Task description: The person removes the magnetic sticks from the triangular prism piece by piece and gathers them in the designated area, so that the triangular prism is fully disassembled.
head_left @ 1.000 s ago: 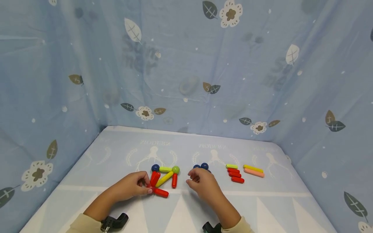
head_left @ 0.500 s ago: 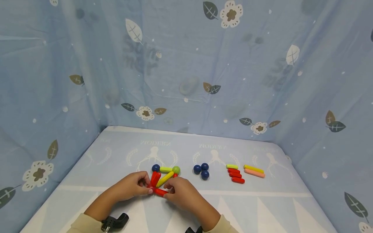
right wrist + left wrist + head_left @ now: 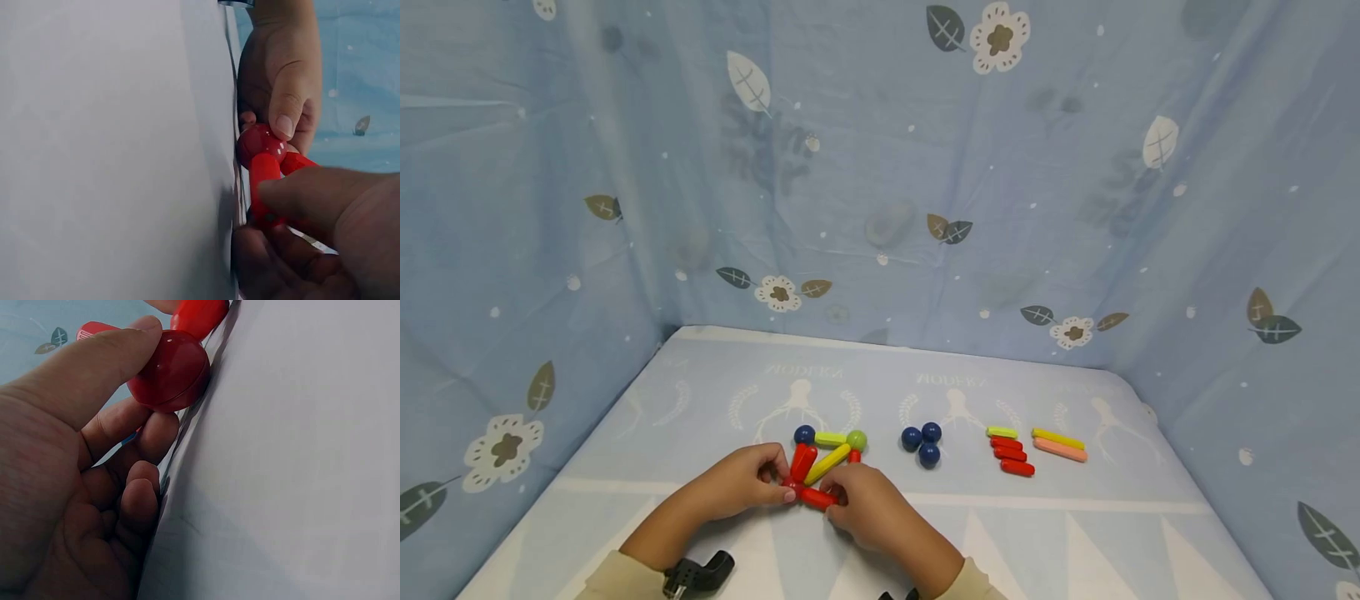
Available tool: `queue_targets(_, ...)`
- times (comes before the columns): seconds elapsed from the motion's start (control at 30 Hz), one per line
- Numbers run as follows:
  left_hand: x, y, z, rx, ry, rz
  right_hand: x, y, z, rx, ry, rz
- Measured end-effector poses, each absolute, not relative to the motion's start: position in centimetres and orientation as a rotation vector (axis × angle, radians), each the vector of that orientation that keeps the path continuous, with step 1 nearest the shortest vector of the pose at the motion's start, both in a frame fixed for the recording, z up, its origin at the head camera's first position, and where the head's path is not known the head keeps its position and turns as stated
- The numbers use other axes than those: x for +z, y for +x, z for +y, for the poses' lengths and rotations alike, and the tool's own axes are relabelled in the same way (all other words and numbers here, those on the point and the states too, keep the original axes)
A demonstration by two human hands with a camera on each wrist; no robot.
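My left hand [image 3: 747, 478] pinches a dark red ball [image 3: 174, 370] between thumb and fingers, low over the table. A red rod [image 3: 265, 181] runs from that ball toward my right hand [image 3: 862, 500], whose thumb and fingers pinch its free end. Another red rod [image 3: 802, 461] also meets the ball and points away from me. Behind it a yellow rod [image 3: 827, 463] slants up to a green ball [image 3: 856, 440]. A lime rod [image 3: 831, 438] joins the green ball to a blue ball [image 3: 804, 434]. One more red rod [image 3: 855, 456] hangs off the green ball, partly hidden by my right hand.
Three blue balls [image 3: 929, 454] are grouped right of the hands. Farther right lie several short red rods [image 3: 1017, 468] and a lime rod [image 3: 1002, 432], beside a yellow rod [image 3: 1057, 438] and an orange rod [image 3: 1060, 451]. Patterned curtains [image 3: 880, 167] rise behind the table.
My right hand has come left from beside the blue balls to the red rod and now pinches its end. My left hand keeps its hold on the red ball.
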State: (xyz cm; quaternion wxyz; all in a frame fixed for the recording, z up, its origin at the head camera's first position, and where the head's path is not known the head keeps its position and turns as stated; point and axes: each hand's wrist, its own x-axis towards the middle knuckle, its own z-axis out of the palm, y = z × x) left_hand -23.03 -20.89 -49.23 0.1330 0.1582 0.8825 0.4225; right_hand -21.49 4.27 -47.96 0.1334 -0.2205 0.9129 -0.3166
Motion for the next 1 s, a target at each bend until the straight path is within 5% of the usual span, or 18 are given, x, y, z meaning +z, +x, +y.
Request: queue_targets(1.0,-49.4,-23.1,-20.6,1.196,0.427,2.577,-47.4,-22.8,8.1,-1.435,-0.445,2.546)
